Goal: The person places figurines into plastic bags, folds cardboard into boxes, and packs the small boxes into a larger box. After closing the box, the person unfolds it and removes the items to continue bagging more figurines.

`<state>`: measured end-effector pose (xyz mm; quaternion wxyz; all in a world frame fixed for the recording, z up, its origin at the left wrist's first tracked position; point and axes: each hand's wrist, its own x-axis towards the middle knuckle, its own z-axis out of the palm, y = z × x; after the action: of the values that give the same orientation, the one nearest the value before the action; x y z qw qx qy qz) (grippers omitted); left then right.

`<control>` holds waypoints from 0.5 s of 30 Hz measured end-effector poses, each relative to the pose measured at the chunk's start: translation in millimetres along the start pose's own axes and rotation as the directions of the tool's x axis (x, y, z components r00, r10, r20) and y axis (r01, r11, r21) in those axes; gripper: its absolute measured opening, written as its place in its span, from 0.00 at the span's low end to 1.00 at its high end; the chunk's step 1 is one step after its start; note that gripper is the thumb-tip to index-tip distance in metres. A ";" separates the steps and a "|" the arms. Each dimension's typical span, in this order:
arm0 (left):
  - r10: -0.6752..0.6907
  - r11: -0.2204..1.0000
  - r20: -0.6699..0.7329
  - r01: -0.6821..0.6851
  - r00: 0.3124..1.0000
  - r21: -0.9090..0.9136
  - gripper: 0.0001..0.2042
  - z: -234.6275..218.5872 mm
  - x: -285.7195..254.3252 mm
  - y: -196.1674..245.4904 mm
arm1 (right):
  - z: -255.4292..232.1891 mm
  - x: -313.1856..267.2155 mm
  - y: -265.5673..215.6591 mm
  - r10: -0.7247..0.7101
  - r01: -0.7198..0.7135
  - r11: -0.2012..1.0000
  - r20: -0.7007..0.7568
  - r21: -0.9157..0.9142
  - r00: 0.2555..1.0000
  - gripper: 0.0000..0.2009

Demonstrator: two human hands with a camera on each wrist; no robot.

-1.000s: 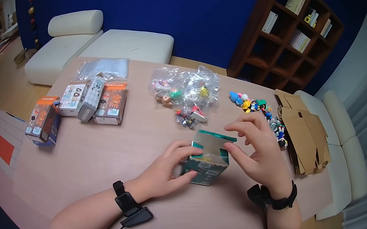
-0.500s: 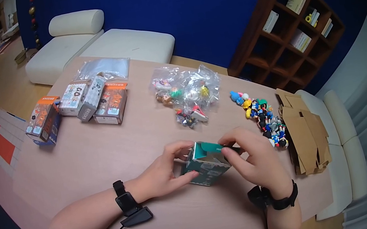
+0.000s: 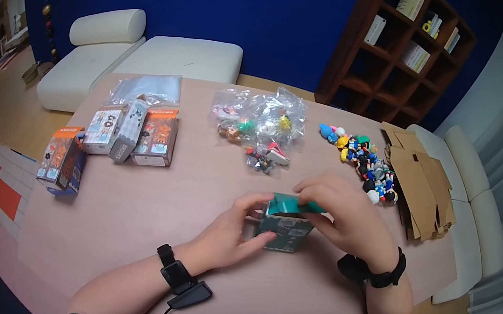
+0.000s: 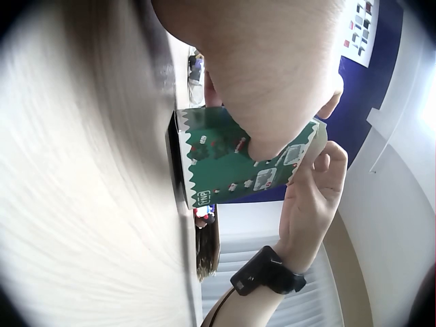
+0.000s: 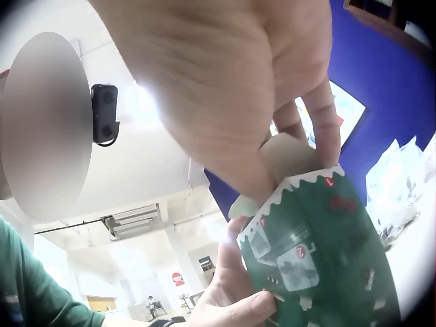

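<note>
A small green box (image 3: 286, 232) with printed pictures and a white wavy edge stands on the table near its front edge. The left hand (image 3: 235, 231) grips it from the left, thumb on the near face and fingers at the far side. At the box's top, the right hand (image 3: 347, 214) pinches a green flap (image 3: 310, 206) between thumb and fingers. In the left wrist view, the box (image 4: 231, 160) shows its green side under the left thumb. The right wrist view has the right fingers at the top edge of the box (image 5: 327, 252), beside a pale flap (image 5: 289, 157).
Several boxes (image 3: 156, 139) and a clear plastic bag (image 3: 164, 90) lie at the back left. Bagged figures (image 3: 263, 125) lie beyond the hands. To the right are loose small figures (image 3: 365, 161) and flattened cardboard (image 3: 421, 185). A brown shelf (image 3: 373, 50) stands behind.
The right hand has moved left and down over the box top, its fingers closing on the flap. The box's top flaps have folded inward. The left hand stays on the box.
</note>
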<state>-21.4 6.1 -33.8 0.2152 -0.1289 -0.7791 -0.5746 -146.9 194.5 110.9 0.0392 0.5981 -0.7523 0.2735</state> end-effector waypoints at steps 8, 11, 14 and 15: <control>0.051 0.998 -0.027 -0.050 0.998 0.032 0.35 0.5 0.4 -3.2 | -5.9 0.1 3.8 -0.065 0.052 0.989 0.090 0.139 0.994 0.10; 0.034 0.999 -0.020 -0.033 0.999 0.031 0.36 0.1 0.4 0.2 | 0.1 0.6 3.8 -0.009 0.004 0.989 0.037 0.148 0.999 0.10; 0.028 0.999 -0.019 -0.027 0.999 0.020 0.37 -0.6 1.2 2.3 | 2.4 1.4 3.9 -0.064 0.059 0.992 0.042 0.113 0.997 0.10; 0.028 0.999 -0.019 -0.027 0.999 0.020 0.37 -0.7 1.5 2.1 | 3.4 1.5 4.2 -0.064 0.059 0.992 0.042 0.113 0.997 0.10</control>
<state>-21.7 6.0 -31.2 0.2318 -0.1319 -0.7808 -0.5651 -150.3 192.2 107.0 -0.0033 0.6283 -0.7177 0.3002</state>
